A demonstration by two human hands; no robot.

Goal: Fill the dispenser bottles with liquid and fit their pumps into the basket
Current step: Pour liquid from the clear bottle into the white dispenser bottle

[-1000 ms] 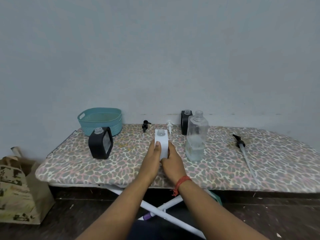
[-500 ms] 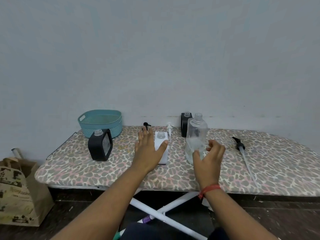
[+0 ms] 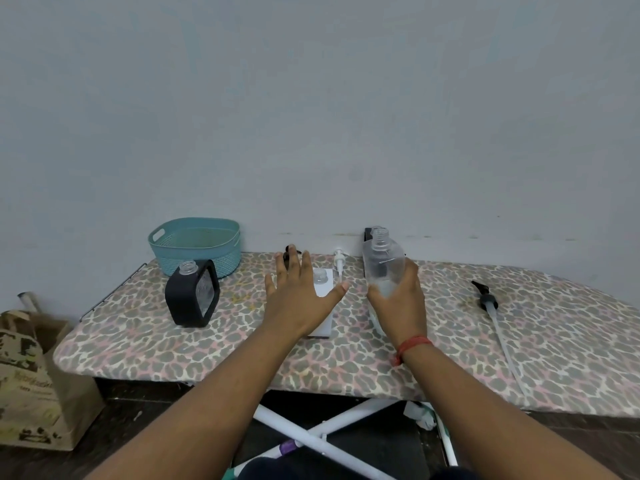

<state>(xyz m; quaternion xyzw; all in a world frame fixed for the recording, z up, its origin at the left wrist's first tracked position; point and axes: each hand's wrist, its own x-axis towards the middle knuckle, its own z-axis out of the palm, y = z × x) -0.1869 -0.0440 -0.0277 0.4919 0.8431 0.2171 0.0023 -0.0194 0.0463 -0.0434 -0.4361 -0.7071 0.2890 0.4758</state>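
right hand (image 3: 398, 299) grips clear bottle (image 3: 382, 263), little liquid | left hand (image 3: 299, 296) spread

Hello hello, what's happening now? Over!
Right hand gripping clear plastic bottle, tilted. Left hand open over white square bottle. Nothing blocking.

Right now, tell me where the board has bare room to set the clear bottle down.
Free: between the right hand and the black long-tubed pump; also the front-left edge below the black square bottle. Crowded: the centre back.
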